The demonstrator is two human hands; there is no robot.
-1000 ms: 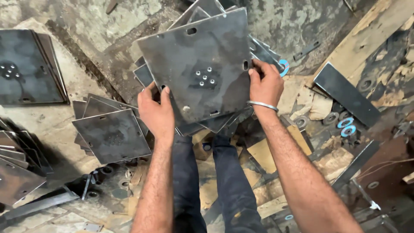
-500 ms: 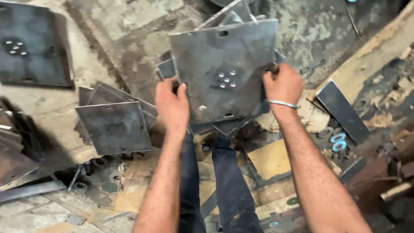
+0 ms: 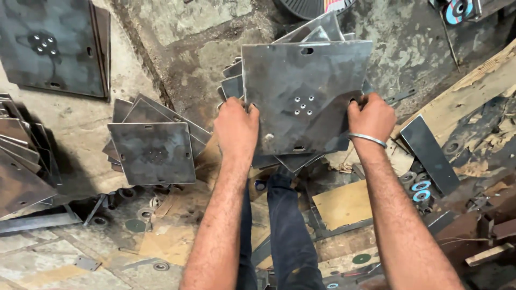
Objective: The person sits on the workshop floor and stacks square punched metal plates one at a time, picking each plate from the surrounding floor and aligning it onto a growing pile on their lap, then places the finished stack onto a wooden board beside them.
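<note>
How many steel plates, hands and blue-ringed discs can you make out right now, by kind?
Held square steel plate: 1
Plate stacks on the floor, sheet count unclear: 4
Hands, left hand and right hand: 2
Blue-ringed discs: 2
Total: 9

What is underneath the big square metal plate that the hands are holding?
Under the metal plate, corners of similar stacked plates fan out at its left, top and bottom edges. Their middles and their number are covered, so they cannot be seen.

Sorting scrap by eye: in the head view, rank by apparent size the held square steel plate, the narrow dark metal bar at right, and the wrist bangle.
1. Square steel plate, though held nearest the camera.
2. Narrow dark metal bar.
3. Wrist bangle.
</note>
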